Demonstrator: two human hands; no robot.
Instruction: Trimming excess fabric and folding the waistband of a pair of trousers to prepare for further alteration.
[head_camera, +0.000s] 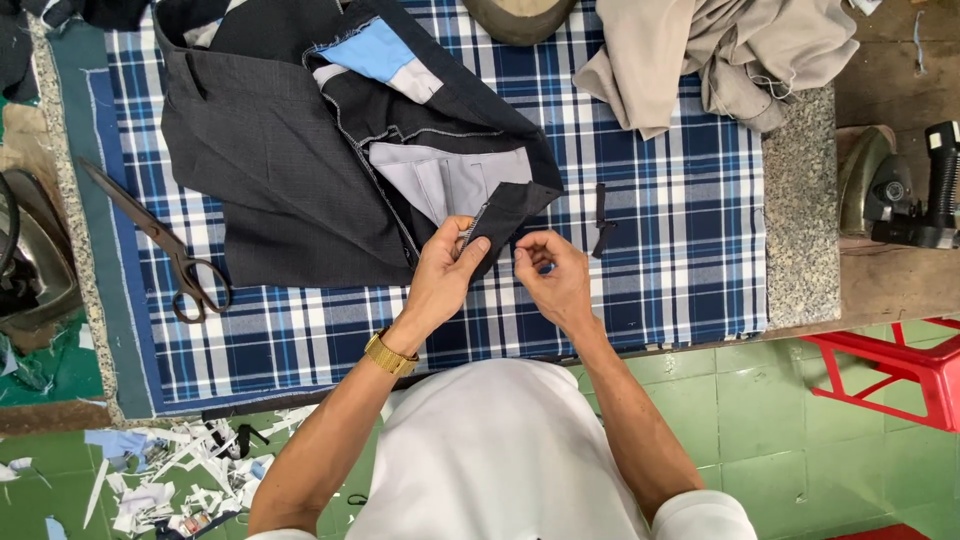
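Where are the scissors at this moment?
In the head view, the scissors lie on the left of the checked cloth, just left of the dark garment, away from both hands.

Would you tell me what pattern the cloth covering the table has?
Blue, navy and white plaid on the table cloth, seen in the head view.

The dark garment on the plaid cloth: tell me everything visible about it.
The dark garment is charcoal woven cloth, looking like trousers, lying partly folded open on the blue plaid cloth. Pale grey lining and a light blue patch show inside, with light stitching along the edges. The left hand pinches a dark flap at its lower corner; the right hand is beside it, fingers curled. Scissors lie to its left.
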